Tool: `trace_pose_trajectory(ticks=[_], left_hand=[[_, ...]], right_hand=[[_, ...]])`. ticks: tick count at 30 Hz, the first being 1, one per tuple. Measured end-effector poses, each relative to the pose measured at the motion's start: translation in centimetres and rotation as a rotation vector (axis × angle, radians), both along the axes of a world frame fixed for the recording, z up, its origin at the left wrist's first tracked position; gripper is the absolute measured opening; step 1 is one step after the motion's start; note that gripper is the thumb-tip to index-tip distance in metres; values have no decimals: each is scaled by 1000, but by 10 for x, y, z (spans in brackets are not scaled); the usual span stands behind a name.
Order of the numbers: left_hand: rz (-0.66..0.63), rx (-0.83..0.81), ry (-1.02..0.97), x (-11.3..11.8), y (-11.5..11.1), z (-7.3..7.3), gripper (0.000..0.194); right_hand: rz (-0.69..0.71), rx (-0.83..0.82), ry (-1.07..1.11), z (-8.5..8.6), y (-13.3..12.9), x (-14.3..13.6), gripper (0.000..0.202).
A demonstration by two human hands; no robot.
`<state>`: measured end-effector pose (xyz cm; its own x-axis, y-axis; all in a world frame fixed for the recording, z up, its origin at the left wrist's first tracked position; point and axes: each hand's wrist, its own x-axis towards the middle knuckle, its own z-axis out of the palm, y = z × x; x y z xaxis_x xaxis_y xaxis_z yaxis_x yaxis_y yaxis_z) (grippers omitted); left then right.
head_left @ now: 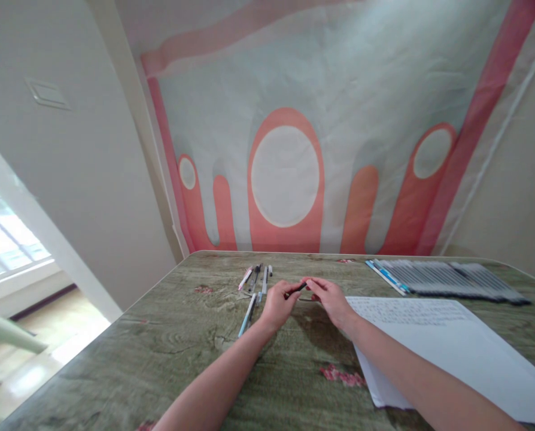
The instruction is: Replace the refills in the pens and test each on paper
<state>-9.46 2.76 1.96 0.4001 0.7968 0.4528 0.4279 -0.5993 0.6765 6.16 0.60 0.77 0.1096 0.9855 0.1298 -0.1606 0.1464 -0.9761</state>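
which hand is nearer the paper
Right. The right hand is by the far left corner of the paper, its forearm crossing over the sheet; the left hand is farther off to the left.

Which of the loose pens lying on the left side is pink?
The pink-and-white pen, at the left end of the farther bunch. Its bunch-mates look black or greyish; the nearer long pen is light blue.

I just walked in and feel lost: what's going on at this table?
A person's left hand and right hand hold a dark pen-like thing between their fingertips over the table. Loose pens lie to the left; to the right are a partly written sheet of paper and, farther back, a row of pens.
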Motion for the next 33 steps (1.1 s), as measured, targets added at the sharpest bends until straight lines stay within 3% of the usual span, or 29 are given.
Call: trace_pose_trajectory(ticks=[6,10,13,15,19,23,25,28,30,33], left_hand=[[26,30,-37,2,-1,-4,28],[34,-171,-204,7,3,-9,24],[39,-412,-350,11,6,-9,28],[29,-500,-405,13,5,-8,30],[-59,-520,-433,14,2,-4,38],[-96,-484,-427,19,-7,4,49],[-146,-388,-306,25,-20,9,48],[-392,-186,111,37,-50,17,42],[-578,-34,387,44,-69,22,44],[-710,100,614,49,-87,25,50]], right_hand=[[-30,14,-37,0,2,0,34],[-87,56,-109,3,-1,-2,37],[-187,230,-366,4,-6,-3,36],[-166,373,-600,5,-10,-3,35],[-97,500,-924,8,-14,-1,36],[-259,463,-974,22,-8,11,29],[-360,455,-925,34,-2,23,26],[-450,452,-799,57,4,46,25],[-436,438,-726,69,6,64,28],[-353,394,-678,73,2,93,28]])
